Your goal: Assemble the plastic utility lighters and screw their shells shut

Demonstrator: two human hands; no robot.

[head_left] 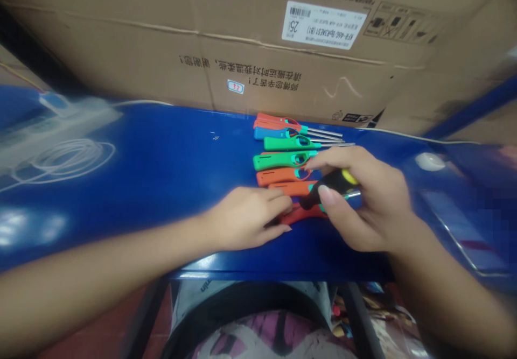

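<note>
My left hand (250, 216) is closed around the butt end of a red long-necked lighter (305, 215) near the front of the blue table. In my right hand (375, 197) is a screwdriver (333, 184) with a black and yellow handle, gripped between thumb and fingers over that lighter. Its tip is hard to make out. Beyond the hands, several more lighters lie in a column with metal necks pointing right: an orange lighter (288, 188), another orange lighter (278, 176), green lighters (277, 160), a blue lighter (266, 133) and a red-orange lighter (270, 121) farthest back.
A large cardboard box (153, 52) walls off the back of the table (173, 154). On the left are a coiled white cable (72, 154) and a blurred power strip (60, 122). To the right lie a white round object (430, 161) and a phone-like slab (464, 230).
</note>
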